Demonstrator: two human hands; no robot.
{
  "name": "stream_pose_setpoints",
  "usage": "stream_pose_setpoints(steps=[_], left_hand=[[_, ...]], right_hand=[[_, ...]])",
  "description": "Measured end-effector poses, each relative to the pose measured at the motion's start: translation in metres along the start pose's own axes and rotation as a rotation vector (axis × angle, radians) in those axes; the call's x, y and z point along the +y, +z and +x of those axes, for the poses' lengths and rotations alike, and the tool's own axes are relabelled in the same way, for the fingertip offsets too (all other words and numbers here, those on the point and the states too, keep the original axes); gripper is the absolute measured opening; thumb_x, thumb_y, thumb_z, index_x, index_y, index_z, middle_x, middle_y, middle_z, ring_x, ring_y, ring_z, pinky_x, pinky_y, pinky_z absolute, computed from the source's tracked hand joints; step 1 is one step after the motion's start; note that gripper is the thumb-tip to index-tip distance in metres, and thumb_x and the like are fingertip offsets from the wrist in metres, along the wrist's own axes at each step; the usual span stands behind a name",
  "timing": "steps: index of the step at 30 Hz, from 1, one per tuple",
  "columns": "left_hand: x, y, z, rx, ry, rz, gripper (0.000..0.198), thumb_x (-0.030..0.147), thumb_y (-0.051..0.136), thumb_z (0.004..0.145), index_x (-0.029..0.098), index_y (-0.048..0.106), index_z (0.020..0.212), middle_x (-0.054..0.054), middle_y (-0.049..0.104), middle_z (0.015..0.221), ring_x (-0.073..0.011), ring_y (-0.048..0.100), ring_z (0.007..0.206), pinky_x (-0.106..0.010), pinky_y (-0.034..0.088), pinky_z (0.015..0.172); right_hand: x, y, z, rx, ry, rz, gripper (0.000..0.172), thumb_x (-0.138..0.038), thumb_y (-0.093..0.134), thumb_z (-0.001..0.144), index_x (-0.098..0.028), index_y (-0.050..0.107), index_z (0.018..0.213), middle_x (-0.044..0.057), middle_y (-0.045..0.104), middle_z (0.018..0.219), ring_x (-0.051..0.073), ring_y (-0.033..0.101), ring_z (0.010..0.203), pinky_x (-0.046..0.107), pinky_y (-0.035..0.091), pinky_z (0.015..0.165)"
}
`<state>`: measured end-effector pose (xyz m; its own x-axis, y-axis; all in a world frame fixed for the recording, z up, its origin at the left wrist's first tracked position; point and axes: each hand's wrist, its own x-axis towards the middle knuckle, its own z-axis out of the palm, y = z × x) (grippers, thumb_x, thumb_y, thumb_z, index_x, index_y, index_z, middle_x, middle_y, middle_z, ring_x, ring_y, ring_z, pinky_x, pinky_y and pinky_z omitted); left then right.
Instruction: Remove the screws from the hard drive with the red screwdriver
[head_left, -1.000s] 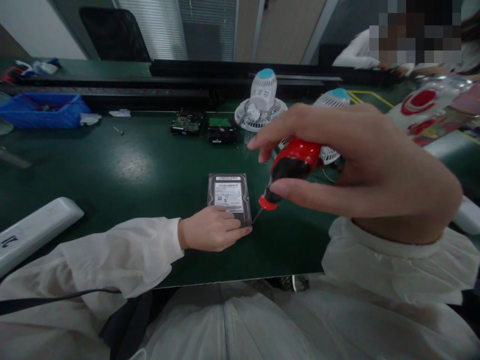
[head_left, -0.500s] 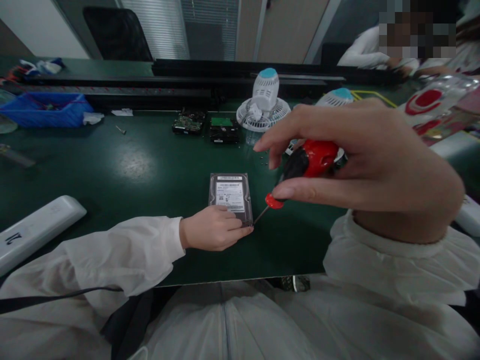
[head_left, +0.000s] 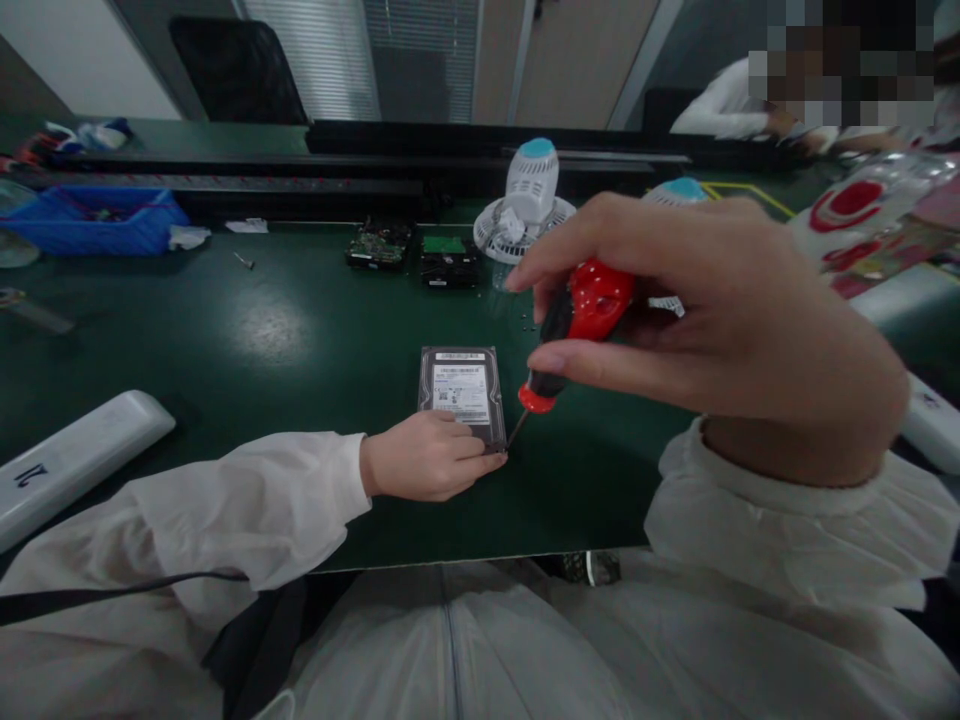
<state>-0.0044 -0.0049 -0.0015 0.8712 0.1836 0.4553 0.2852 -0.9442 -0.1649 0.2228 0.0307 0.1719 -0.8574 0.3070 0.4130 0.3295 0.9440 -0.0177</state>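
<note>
Apparently screw-turning: right hand point(head_left: 739, 320) gripping red-and-black screwdriver point(head_left: 600, 298), left hand point(head_left: 427, 458) clasping flat dark-metal hard drive point(head_left: 460, 392), steady pressure called for next.

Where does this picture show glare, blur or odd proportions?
Head view: pale glare spot on the dark green tabletop; head view: bright highlights on the rounded red-and-black screwdriver; head view: print too soft to read on the white label of the grey rectangular hard drive; head view: the right hand looms larger than the left hand.
</note>
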Motion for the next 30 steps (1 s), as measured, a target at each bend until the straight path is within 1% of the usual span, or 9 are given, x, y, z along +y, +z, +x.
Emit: stream_pose_setpoints(steps=[3,6,9,12,15,19,24,26,30], left_hand=[[-0.0002,0.0004,0.0001,-0.008,0.005,0.000,0.024,0.017,0.052,0.095,0.012,0.070,0.111,-0.002,0.071,0.073,-0.0139,0.067,0.064,-0.031,0.048,0.057],[-0.0005,0.0004,0.0000,-0.002,0.008,-0.016,0.025,0.016,0.052,0.095,0.011,0.070,0.110,-0.002,0.070,0.072,-0.0140,0.066,0.063,-0.030,0.047,0.055],[-0.0003,0.0002,-0.0002,0.000,0.001,-0.012,0.025,0.016,0.051,0.096,0.011,0.071,0.110,-0.002,0.070,0.072,-0.0139,0.066,0.063,-0.031,0.047,0.056],[0.0002,0.0005,-0.0008,-0.012,0.000,0.008,0.025,0.018,0.051,0.096,0.012,0.071,0.111,-0.002,0.071,0.073,-0.0142,0.067,0.064,-0.031,0.048,0.057],[0.0003,0.0012,-0.0014,-0.028,0.002,0.011,0.025,0.019,0.052,0.096,0.012,0.070,0.112,-0.002,0.071,0.073,-0.0142,0.067,0.063,-0.031,0.048,0.056],[-0.0001,0.0022,-0.0018,-0.036,0.006,0.001,0.026,0.018,0.052,0.095,0.012,0.070,0.113,-0.002,0.071,0.074,-0.0138,0.066,0.063,-0.031,0.047,0.055],[-0.0004,0.0022,-0.0015,-0.010,0.005,-0.005,0.026,0.018,0.051,0.096,0.011,0.070,0.111,-0.002,0.070,0.073,-0.0143,0.066,0.062,-0.031,0.047,0.055],[-0.0005,0.0019,-0.0013,-0.002,0.006,-0.010,0.026,0.018,0.050,0.097,0.011,0.071,0.110,-0.002,0.070,0.072,-0.0146,0.066,0.062,-0.032,0.047,0.055],[-0.0002,0.0014,-0.0007,0.003,0.003,-0.016,0.026,0.017,0.050,0.096,0.010,0.071,0.111,-0.002,0.070,0.072,-0.0147,0.065,0.061,-0.032,0.047,0.054]], right_hand=[[0.0021,-0.0008,-0.0011,0.012,0.014,0.027,0.017,-0.030,0.058,0.096,-0.020,0.058,0.111,0.001,0.069,0.103,0.013,0.065,0.084,0.030,0.047,0.069],[0.0060,-0.0050,-0.0032,-0.037,-0.040,0.147,0.032,-0.018,0.054,0.085,-0.018,0.057,0.118,0.003,0.069,0.110,0.014,0.066,0.092,0.029,0.050,0.072],[0.0067,-0.0062,-0.0027,-0.074,-0.081,0.203,0.033,-0.023,0.057,0.090,-0.015,0.057,0.121,0.006,0.070,0.113,0.013,0.067,0.092,0.028,0.052,0.075],[0.0040,-0.0030,-0.0004,-0.014,-0.014,0.125,0.028,-0.037,0.060,0.097,-0.013,0.063,0.111,0.003,0.074,0.093,0.013,0.069,0.082,0.030,0.048,0.067],[0.0033,-0.0017,0.0001,0.008,0.003,0.092,0.019,-0.025,0.060,0.095,-0.014,0.064,0.110,0.001,0.073,0.090,0.012,0.068,0.080,0.030,0.046,0.068],[0.0069,-0.0069,-0.0024,-0.065,-0.063,0.168,0.032,-0.015,0.057,0.087,-0.014,0.058,0.118,0.005,0.068,0.109,0.011,0.063,0.090,0.027,0.048,0.077],[0.0059,-0.0055,-0.0024,-0.003,-0.031,0.089,0.021,-0.032,0.063,0.095,-0.018,0.060,0.111,0.002,0.068,0.096,0.011,0.061,0.079,0.029,0.046,0.071],[0.0047,-0.0027,-0.0015,0.024,0.016,0.053,0.017,-0.029,0.064,0.094,-0.020,0.060,0.108,0.001,0.069,0.095,0.011,0.061,0.076,0.030,0.046,0.071],[0.0065,-0.0019,-0.0007,-0.007,-0.007,0.115,0.032,-0.016,0.066,0.085,-0.018,0.058,0.116,0.002,0.066,0.105,0.010,0.061,0.087,0.026,0.050,0.077]])
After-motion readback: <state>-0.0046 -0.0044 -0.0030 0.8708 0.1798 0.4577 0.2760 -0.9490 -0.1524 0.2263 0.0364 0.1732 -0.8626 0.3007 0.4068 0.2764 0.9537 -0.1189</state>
